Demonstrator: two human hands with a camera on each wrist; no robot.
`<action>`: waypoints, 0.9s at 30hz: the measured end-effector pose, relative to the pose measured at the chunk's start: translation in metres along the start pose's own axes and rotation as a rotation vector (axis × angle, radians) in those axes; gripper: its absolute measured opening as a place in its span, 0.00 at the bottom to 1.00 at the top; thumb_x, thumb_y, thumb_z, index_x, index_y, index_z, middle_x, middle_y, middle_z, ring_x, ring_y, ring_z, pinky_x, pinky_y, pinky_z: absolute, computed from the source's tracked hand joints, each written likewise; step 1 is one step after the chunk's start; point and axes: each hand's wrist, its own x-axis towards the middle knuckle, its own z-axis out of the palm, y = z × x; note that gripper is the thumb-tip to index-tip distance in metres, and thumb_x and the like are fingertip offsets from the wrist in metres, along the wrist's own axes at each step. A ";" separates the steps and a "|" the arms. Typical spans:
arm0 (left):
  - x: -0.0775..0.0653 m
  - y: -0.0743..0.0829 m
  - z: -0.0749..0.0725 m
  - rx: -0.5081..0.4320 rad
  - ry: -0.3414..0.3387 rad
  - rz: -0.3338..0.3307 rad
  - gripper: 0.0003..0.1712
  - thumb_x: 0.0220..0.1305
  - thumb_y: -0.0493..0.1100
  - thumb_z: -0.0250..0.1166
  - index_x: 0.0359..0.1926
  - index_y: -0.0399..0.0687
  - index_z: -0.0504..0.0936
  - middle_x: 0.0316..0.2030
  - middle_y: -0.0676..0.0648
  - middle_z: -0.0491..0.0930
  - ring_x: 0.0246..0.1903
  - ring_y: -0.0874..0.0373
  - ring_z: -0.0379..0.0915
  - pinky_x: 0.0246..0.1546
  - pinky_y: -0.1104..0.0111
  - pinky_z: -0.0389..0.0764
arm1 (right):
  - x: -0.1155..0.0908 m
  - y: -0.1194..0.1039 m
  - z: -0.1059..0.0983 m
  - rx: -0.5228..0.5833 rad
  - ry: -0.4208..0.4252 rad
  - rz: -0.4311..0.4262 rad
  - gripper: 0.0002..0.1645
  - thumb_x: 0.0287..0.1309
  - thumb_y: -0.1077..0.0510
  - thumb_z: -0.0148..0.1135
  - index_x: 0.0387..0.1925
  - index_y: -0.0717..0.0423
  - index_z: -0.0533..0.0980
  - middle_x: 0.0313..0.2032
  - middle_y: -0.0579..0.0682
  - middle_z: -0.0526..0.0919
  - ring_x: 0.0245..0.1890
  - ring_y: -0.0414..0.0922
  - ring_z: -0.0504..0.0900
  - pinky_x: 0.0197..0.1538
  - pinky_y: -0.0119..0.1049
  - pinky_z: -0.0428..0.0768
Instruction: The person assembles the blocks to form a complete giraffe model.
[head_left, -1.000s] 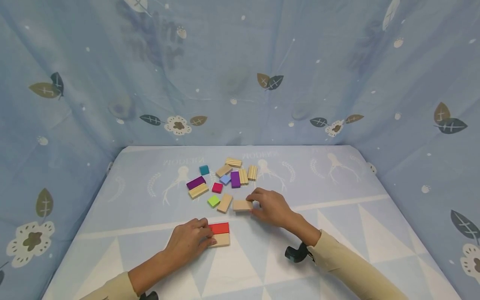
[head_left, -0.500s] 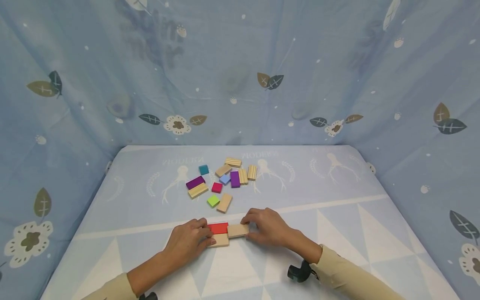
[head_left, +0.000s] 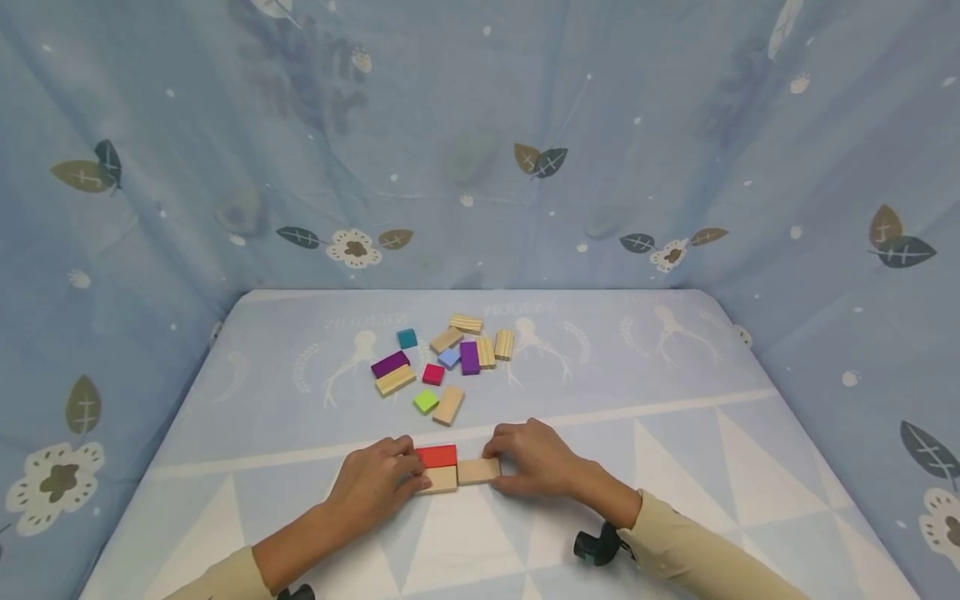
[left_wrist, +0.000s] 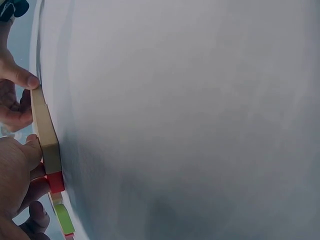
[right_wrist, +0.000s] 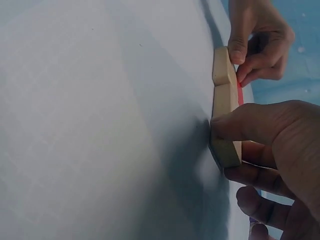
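A red block (head_left: 437, 456) and a plain wooden block (head_left: 444, 479) lie flat side by side near the front middle of the table. My left hand (head_left: 378, 479) grips this pair at its left end, thumb on the wooden block and fingers on the red one. My right hand (head_left: 536, 458) pinches a second plain wooden block (head_left: 474, 472) by its right end, thumb at the near side. Its left end is right at the pair's right end, straddling the seam between red and wood. In the right wrist view, the two wooden blocks (right_wrist: 223, 100) meet end to end at a slight offset.
Farther back lie loose blocks: a green one (head_left: 426, 402), a plain one (head_left: 449, 406), a crimson one (head_left: 433, 374), purple ones (head_left: 469, 358), a teal one (head_left: 407, 338) and several striped wooden ones (head_left: 504, 344). Patterned cloth (head_left: 480, 167) hangs behind the table.
My right hand has brought the second wooden block from near the loose blocks toward me, up to the pair's right end, then slightly nearer still. My left hand has stayed in place.
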 end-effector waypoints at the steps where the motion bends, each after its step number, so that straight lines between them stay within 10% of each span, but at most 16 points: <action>1: 0.000 0.000 0.000 0.000 0.002 0.002 0.08 0.47 0.51 0.80 0.27 0.60 0.87 0.28 0.62 0.73 0.27 0.67 0.70 0.23 0.74 0.73 | 0.001 -0.001 0.000 -0.003 0.001 -0.006 0.17 0.49 0.48 0.74 0.42 0.47 0.85 0.37 0.36 0.81 0.34 0.32 0.76 0.39 0.34 0.73; 27: -0.002 -0.001 -0.001 0.000 -0.010 -0.003 0.09 0.48 0.52 0.79 0.26 0.58 0.87 0.28 0.61 0.73 0.27 0.66 0.70 0.23 0.74 0.72 | 0.022 0.005 -0.012 0.060 -0.111 -0.007 0.27 0.48 0.39 0.75 0.48 0.46 0.83 0.38 0.35 0.80 0.36 0.33 0.76 0.45 0.36 0.75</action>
